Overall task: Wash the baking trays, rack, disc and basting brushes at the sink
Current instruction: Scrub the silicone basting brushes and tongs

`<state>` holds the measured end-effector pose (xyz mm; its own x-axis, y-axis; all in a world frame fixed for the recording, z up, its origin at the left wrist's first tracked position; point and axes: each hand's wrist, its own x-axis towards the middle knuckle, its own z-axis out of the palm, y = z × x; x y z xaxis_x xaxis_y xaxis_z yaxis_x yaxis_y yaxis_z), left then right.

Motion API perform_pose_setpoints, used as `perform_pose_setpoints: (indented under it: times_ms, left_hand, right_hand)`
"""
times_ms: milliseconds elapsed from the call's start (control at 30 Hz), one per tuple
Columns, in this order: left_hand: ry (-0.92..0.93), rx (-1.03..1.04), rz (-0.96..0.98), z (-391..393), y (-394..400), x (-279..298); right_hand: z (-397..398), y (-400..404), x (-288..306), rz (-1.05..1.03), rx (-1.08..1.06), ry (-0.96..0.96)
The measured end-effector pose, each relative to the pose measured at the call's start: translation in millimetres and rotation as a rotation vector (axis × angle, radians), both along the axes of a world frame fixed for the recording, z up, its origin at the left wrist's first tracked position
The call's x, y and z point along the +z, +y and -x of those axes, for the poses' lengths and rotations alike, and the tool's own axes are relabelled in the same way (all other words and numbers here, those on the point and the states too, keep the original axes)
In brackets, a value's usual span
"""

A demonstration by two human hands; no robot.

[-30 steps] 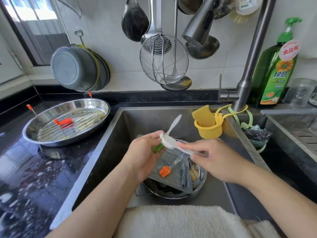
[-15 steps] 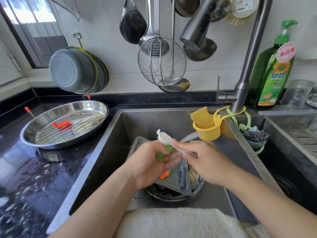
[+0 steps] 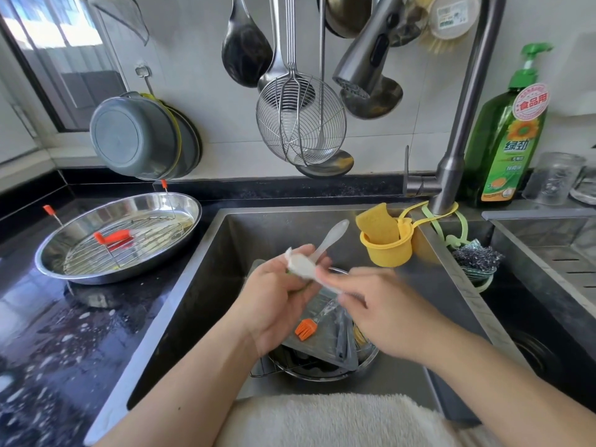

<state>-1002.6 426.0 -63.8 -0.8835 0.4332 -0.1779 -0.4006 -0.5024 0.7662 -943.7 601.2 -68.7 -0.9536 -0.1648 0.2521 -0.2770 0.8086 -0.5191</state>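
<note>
Both hands over the sink (image 3: 206, 285), above the pile of dishes in its basin. Left hand (image 3: 277, 304) has fingers curled round a basting brush (image 3: 322, 250): translucent white handle sticks up and away toward the sink's back wall, a bit of green head shows at the fingers. Right hand (image 3: 383, 314) is motion-blurred; thumb and fingertips pinch a white cleaning brush (image 3: 303, 265) whose white head lies against the left fingers, right at the basting brush. Exact contact between the two brushes: can't tell, blur. Under the hands in the sink: a round metal tray (image 3: 322, 371) holding a tilted grey rectangular tray (image 3: 325, 346), with a second brush with orange bristles (image 3: 305, 330) lying on it. Left of the sink, on the black counter (image 3: 64, 333): a round steel tray (image 3: 180, 204) with a wire rack (image 3: 129, 243) in it and an orange-headed brush (image 3: 113, 237) on the rack. Yellow sponge cup (image 3: 383, 243) hangs at the sink's right back corner, green soap bottle (image 3: 506, 143) behind it.
</note>
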Motion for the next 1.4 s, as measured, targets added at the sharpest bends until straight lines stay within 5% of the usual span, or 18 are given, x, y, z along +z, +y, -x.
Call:
perform_pose_setpoints:
  times_ms: [200,333,467,600,767,900,1033,1167,1300,1400]
  left_hand:
    - [0.011,-0.005,-0.003,0,-1,1]
    - [0.009,0.038,-0.018,2,-3,2]
    - [0.087,-0.004,0.058,0,-4,2]
    - [0.073,0.040,0.152,1,-3,-1]
    - [0.039,0.114,0.170,2,-2,0]
    - [0.040,0.120,0.246,2,-6,-2]
    - [0.081,0.137,0.312,4,-6,-4]
    - [0.088,0.124,0.329,5,-6,-8]
    - [0.062,0.112,0.313,10,-8,-13]
    - [0.043,0.059,0.418,9,-5,-18]
  right_hand:
    - [7,13,4,-0.022,-0.189,0.036]
    - [-6,-7,3,-0.004,0.033,0.005]
    - [7,4,1,0.021,-0.145,0.035]
    - [-2,-4,3,-0.019,-0.076,0.025]
    - [14,32,9,-0.014,-0.422,0.050]
    - [-1,6,7,-0.057,-0.194,0.002]
    - [12,32,10,-0.044,-0.427,0.018]
    - [-1,4,2,-0.008,-0.188,-0.073]
    - [11,24,2,-0.038,-0.379,-0.074]
    - [3,6,-5,-0.019,-0.145,-0.204]
